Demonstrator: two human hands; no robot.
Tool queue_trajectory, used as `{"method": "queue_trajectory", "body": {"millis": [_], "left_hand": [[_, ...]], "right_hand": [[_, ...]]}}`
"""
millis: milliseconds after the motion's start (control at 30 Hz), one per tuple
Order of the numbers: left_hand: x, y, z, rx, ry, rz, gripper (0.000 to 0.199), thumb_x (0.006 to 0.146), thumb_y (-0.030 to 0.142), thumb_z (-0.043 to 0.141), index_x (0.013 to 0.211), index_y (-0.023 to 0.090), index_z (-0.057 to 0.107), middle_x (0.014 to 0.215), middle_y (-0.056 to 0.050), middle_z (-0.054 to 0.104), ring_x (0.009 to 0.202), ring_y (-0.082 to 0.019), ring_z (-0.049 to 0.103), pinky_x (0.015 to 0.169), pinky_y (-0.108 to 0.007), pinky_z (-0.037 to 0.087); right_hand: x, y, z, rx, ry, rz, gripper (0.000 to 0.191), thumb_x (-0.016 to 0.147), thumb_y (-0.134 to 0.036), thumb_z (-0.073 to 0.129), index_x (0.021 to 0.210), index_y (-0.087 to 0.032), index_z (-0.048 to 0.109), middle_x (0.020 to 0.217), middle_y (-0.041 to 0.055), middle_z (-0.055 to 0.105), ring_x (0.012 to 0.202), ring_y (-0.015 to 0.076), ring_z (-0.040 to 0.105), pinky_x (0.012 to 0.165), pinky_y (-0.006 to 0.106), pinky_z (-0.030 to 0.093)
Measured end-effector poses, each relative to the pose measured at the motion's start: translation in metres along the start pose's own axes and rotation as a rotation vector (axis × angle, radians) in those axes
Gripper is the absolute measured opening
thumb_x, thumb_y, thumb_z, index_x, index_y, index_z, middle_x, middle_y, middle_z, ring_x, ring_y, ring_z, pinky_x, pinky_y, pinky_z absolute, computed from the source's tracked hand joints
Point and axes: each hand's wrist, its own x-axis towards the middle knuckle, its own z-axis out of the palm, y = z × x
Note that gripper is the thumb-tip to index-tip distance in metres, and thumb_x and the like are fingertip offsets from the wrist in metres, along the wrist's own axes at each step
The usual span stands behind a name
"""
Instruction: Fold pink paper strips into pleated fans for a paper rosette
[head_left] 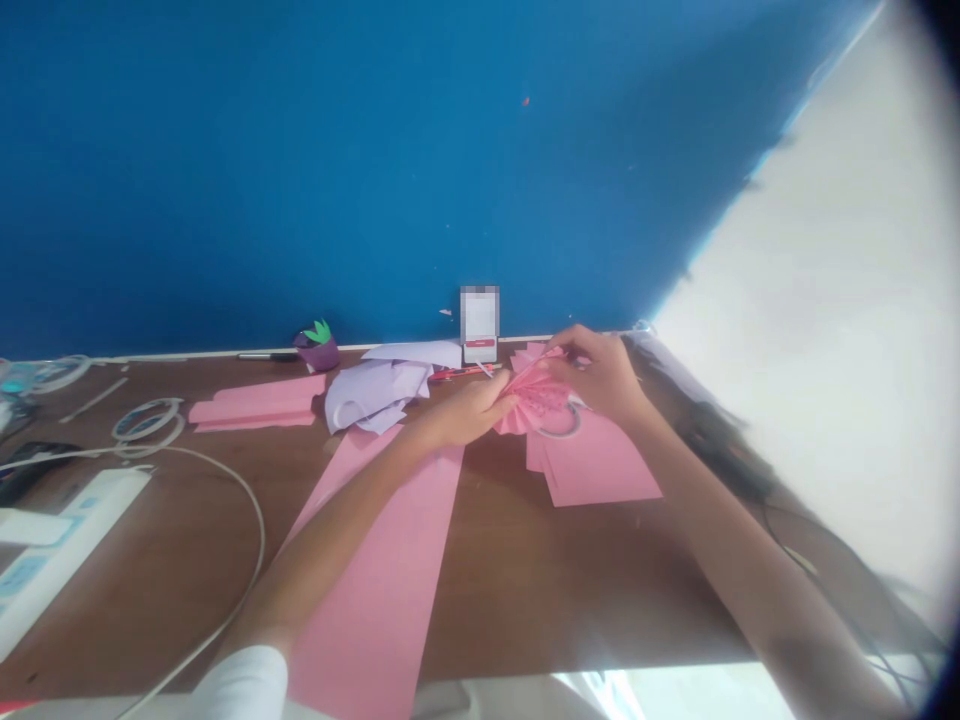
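Observation:
Between my two hands is a pink pleated paper fan, its folds spreading out toward me. My left hand grips its left side with the fingers closed. On the far right side, my right hand pinches the paper near its upper edge. Below the fan, a roll of tape rests on pink paper sheets. A long pink paper strip passes under my left forearm. Crumpled lilac paper lies left of my left hand.
A phone stands against the blue wall. Folded pink paper and a purple cup with green paper leaves are at the left. A white power strip and a looping white cable occupy the near left; dark cables run along the right.

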Motion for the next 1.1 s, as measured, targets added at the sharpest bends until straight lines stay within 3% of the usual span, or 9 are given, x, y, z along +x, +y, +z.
{"method": "queue_trajectory", "body": {"millis": [200,467,667,833,1100], "left_hand": [[0.002,-0.009,-0.001,0.066,0.033,-0.007,0.04,0.099,0.046,0.034,0.127,0.025,0.054,0.119,-0.008,0.068,0.109,-0.025,0.064,0.09,-0.038,0.051],[0.002,-0.004,-0.01,0.0,0.014,-0.007,0.046,0.1,0.045,0.031,0.143,0.03,0.04,0.144,-0.008,0.053,0.129,-0.026,0.054,0.1,-0.043,0.048],[0.0,-0.009,-0.019,0.003,-0.037,0.04,0.05,0.093,0.043,0.049,0.141,0.029,0.041,0.14,-0.01,0.056,0.119,-0.026,0.06,0.093,-0.04,0.051],[0.001,-0.008,-0.019,0.068,-0.009,-0.004,0.042,0.099,0.041,0.031,0.137,0.028,0.045,0.128,-0.009,0.063,0.107,-0.024,0.064,0.088,-0.038,0.051],[0.0,-0.002,-0.021,0.039,0.043,0.034,0.045,0.098,0.048,0.035,0.135,0.026,0.05,0.132,-0.009,0.061,0.113,-0.025,0.061,0.094,-0.038,0.048]], "right_hand": [[0.001,-0.001,-0.005,0.046,-0.137,-0.002,0.002,0.083,-0.025,0.065,0.083,-0.024,0.063,0.077,-0.0004,0.066,0.064,0.0135,0.058,0.057,0.027,0.045],[0.003,-0.003,-0.014,0.08,-0.18,0.026,0.004,0.081,-0.025,0.066,0.084,-0.023,0.064,0.077,0.0003,0.066,0.065,0.0141,0.059,0.056,0.027,0.045],[0.004,0.002,-0.023,0.046,-0.126,0.09,0.011,0.081,-0.032,0.069,0.079,-0.023,0.062,0.066,-0.0024,0.061,0.053,0.0117,0.053,0.051,0.027,0.042],[0.005,0.008,-0.022,0.076,-0.093,0.104,0.016,0.082,-0.039,0.07,0.082,-0.025,0.063,0.071,-0.001,0.065,0.058,0.0138,0.058,0.056,0.03,0.047],[0.006,0.012,-0.019,0.142,-0.122,0.116,0.021,0.084,-0.036,0.067,0.102,-0.027,0.063,0.084,0.0008,0.067,0.07,0.0162,0.062,0.063,0.032,0.053]]}}
